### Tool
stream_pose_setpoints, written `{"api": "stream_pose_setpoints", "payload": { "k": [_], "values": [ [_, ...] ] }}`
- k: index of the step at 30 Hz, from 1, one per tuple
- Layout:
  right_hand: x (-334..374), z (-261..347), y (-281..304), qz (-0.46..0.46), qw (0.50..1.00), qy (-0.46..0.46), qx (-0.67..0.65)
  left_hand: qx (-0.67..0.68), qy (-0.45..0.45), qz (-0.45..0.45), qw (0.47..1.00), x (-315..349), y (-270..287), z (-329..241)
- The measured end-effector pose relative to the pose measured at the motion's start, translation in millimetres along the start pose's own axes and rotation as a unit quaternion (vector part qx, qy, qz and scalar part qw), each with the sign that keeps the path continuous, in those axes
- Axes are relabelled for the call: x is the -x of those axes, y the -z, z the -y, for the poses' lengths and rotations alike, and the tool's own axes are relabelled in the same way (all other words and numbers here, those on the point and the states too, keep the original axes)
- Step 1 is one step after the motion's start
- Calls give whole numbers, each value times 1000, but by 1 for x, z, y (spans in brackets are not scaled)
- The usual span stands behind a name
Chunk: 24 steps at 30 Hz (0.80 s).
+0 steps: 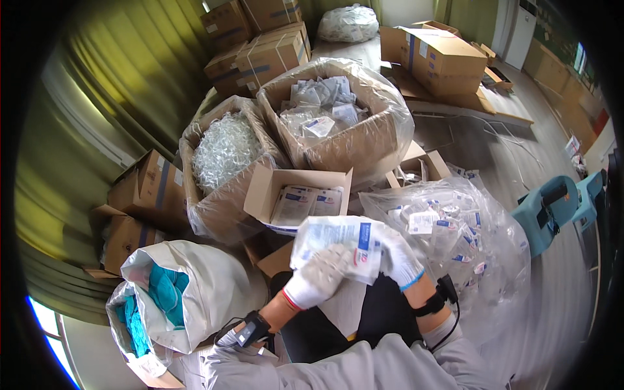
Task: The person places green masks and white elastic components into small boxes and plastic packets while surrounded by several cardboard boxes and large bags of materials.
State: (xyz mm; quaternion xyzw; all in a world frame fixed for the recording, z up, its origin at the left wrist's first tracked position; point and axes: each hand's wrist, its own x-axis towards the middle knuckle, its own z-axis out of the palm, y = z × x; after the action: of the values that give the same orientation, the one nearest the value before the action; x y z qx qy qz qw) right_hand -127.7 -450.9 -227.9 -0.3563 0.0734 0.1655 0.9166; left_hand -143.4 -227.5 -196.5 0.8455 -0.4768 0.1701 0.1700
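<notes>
White cloth gloves cover both hands of the person. The left hand (323, 273), identified by a red cuff edge, lies across the lower front of a flat white-and-clear packet (327, 232) with a blue strip. Its fingers are bent and clamped on the packet. The right hand (398, 259), identified by a blue cuff edge, is at the packet's right edge. Its fingertips are hidden behind the packet; whether they are together or apart cannot be told.

The packet is positioned above the person's lap, at the near side of an open carton (262, 190). This carton contains two side-by-side rows of similar packets (307, 205). To its right, a clear plastic bag (504, 237) contains many loose packets. Beyond the carton stand two large boxes with clear liners: the left box (229, 207) contains translucent strips (224, 151); the right box (348, 153) contains further packets. At lower left, a white sack (218, 286) stands open, with teal fabric (168, 292) visible inside.
</notes>
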Motion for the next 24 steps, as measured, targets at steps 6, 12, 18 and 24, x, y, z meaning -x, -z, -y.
{"api": "stream_pose_setpoints", "payload": {
  "k": [6,12,18,24],
  "values": [
    [34,-4,5,20,926,70,371,41,93,-19,995,17,20,-52],
    [57,-2,-20,132,820,204,517,297,397,-45,867,18,21,-65],
    [63,-1,-17,137,827,227,497,400,495,-60,769,28,2,-83],
    [74,-16,-12,187,779,243,547,461,516,22,722,38,-10,-91]
  ]
}}
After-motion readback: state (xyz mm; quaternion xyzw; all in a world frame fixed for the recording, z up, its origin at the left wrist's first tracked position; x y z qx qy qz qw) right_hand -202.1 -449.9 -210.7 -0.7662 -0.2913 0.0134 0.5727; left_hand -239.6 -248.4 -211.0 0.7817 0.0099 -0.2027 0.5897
